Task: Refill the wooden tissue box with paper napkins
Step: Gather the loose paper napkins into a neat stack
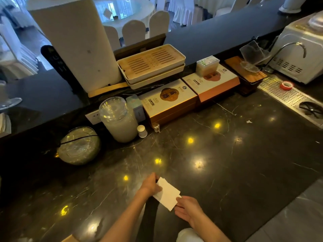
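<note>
A white folded paper napkin [167, 193] is held flat just above the dark marble counter [227, 154], near its front edge. My left hand [151, 186] grips the napkin's left end with curled fingers. My right hand [187, 207] touches its lower right corner, fingers loosely spread and palm turned up. A dark wooden box with a light wood lid [247, 74] stands at the back right of the counter, far from both hands; I cannot tell whether it is the tissue box.
Along the back stand a glass jar [118, 119], a round glass bowl [79, 145], two orange gift boxes [169, 102], stacked slatted trays [152, 63] and a tall white column [75, 41]. A metal drain grate [286, 96] with red tape and a white appliance [302, 58] sit right.
</note>
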